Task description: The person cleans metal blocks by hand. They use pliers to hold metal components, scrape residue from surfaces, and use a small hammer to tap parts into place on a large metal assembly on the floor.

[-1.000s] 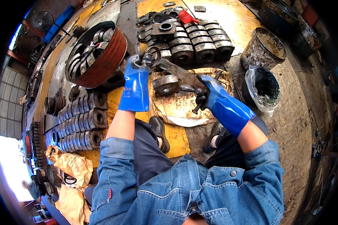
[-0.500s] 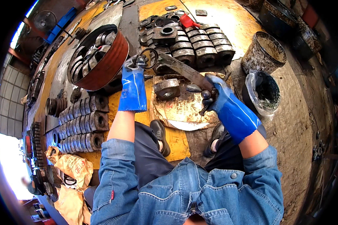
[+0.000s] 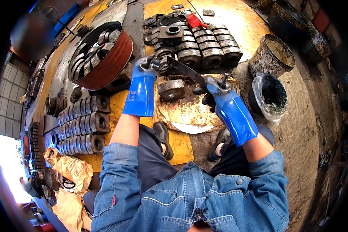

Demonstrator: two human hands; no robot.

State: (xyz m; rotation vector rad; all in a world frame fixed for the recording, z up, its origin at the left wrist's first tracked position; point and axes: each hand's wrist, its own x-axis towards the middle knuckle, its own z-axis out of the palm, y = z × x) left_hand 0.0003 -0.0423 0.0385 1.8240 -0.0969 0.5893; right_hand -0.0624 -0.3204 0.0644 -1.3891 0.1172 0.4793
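My left hand point(image 3: 145, 66), in a blue glove with a dark, greasy palm, pinches a dark metal ring point(image 3: 164, 69) at its edge. My right hand point(image 3: 220, 91), gloved alike, is closed around a flat dark scraper blade point(image 3: 187, 72). The blade slants up and left, its tip at or beside the ring; whether they touch I cannot tell. A short dark rod point(image 3: 224, 79) pokes up at the right glove, and I cannot tell if it belongs to the scraper. Below the ring, a thick metal block point(image 3: 171, 89) rests on greasy paper sacking point(image 3: 189, 116).
Rows of metal blocks point(image 3: 210, 44) stand ahead, with a red scoop point(image 3: 195, 21) on top. A red drum section point(image 3: 108, 67) holding metal parts is at left, more block rows point(image 3: 85, 125) nearer. At right stand a grease-smeared bucket point(image 3: 261, 58) and a plastic-lined dark bucket point(image 3: 270, 110).
My left hand has shifted slightly right with the ring, which is now seen at a different angle. My right hand has turned, and the scraper blade points more narrowly toward the ring.
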